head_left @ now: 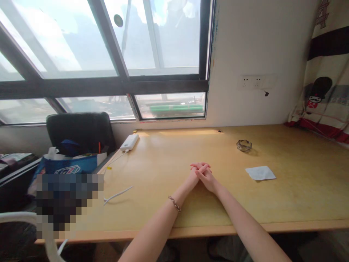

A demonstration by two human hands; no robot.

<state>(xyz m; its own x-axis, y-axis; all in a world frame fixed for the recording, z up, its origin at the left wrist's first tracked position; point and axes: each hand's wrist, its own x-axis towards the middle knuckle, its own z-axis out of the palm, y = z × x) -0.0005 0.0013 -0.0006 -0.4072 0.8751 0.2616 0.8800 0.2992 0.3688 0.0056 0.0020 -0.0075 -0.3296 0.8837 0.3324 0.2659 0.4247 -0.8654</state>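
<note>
Both my hands rest on the yellow wooden desk point(300, 196) near its middle, fingers interlaced with each other. My left hand point(195, 175) comes in from the lower left, with a beaded bracelet point(174, 203) on its wrist. My right hand point(207, 178) comes in from the lower right. Neither holds any object; the fingers are clasped together. A folded white paper point(260, 173) lies to the right of the hands, and a small glass ashtray point(244, 145) sits beyond it.
A white power bank point(129, 142) with a white cable point(117, 194) lies at the desk's left. A black chair point(81, 131) holding a blue bag point(68, 165) stands left of the desk. Windows run behind; a wall with sockets point(252, 82) and a patterned curtain point(324, 83) are on the right.
</note>
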